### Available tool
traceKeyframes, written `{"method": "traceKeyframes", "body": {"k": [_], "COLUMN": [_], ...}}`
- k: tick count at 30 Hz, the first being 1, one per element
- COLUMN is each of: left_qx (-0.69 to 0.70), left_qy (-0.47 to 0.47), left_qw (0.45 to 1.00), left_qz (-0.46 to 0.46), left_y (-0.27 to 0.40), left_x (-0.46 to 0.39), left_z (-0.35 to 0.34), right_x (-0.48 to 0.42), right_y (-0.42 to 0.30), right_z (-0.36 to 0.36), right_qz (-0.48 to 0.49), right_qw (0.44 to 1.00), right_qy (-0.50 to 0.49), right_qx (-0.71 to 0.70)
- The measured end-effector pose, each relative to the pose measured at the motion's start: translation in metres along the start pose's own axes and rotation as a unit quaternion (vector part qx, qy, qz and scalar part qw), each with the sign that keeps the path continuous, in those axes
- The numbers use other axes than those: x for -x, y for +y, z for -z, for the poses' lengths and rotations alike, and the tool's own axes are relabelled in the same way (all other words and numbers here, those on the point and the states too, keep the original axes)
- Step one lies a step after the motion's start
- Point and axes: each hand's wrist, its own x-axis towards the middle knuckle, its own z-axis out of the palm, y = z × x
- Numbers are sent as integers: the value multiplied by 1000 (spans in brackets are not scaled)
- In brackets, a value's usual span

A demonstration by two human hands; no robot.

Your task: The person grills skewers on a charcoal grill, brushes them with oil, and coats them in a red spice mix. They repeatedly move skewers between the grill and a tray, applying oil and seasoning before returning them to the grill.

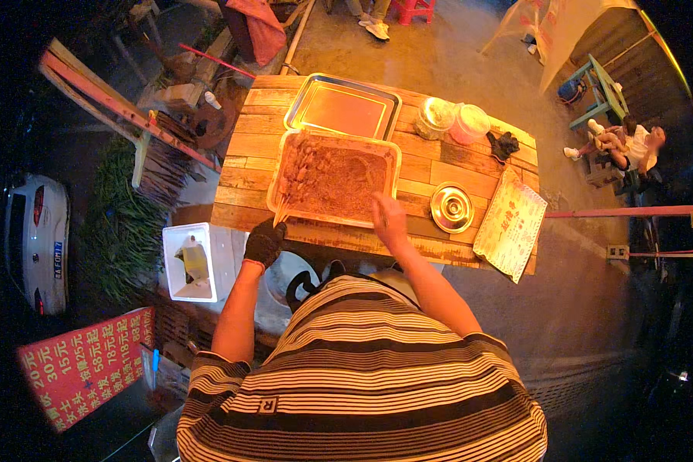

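My left hand [265, 243], in a dark knit glove, grips the ends of several wooden skewers [280, 212] at the near left corner of a rectangular tray [399, 167]. The skewers' far ends reach into the tray, which is filled with reddish-brown ground seasoning [346, 179]; darker pieces lie along its left side. My bare right hand [389, 219] is over the near right edge of this tray, with its fingers towards the seasoning. Whether it holds anything cannot be told. Beyond the filled tray, a shallow metal tray [346, 110] lies on the wood-plank table [439, 167].
Two clear tubs [435, 118], a black glove [503, 146], a round metal lid [451, 207] and a printed paper bag [511, 225] lie on the table's right. A white foam box [211, 263] stands at the near left. A seated person [635, 147] is at the far right.
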Motion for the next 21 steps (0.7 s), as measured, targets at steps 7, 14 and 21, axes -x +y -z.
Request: {"method": "traceKeyframes", "body": {"k": [7, 14, 21], "left_qx": [-277, -364, -328], "left_qy": [156, 69, 36], "left_qw": [943, 926, 943], "left_qz": [-97, -76, -38], "left_y": [-16, -16, -12], "left_x": [-12, -35, -36], "left_z": [21, 50, 48], "right_x": [41, 8, 5], "right_y": [-32, 0, 6], "right_z": [-22, 11, 89], "right_qz": [-184, -502, -447], "right_qw": [935, 712, 773], "right_qy": [-99, -53, 39], "right_qx": [-286, -489, -449]}}
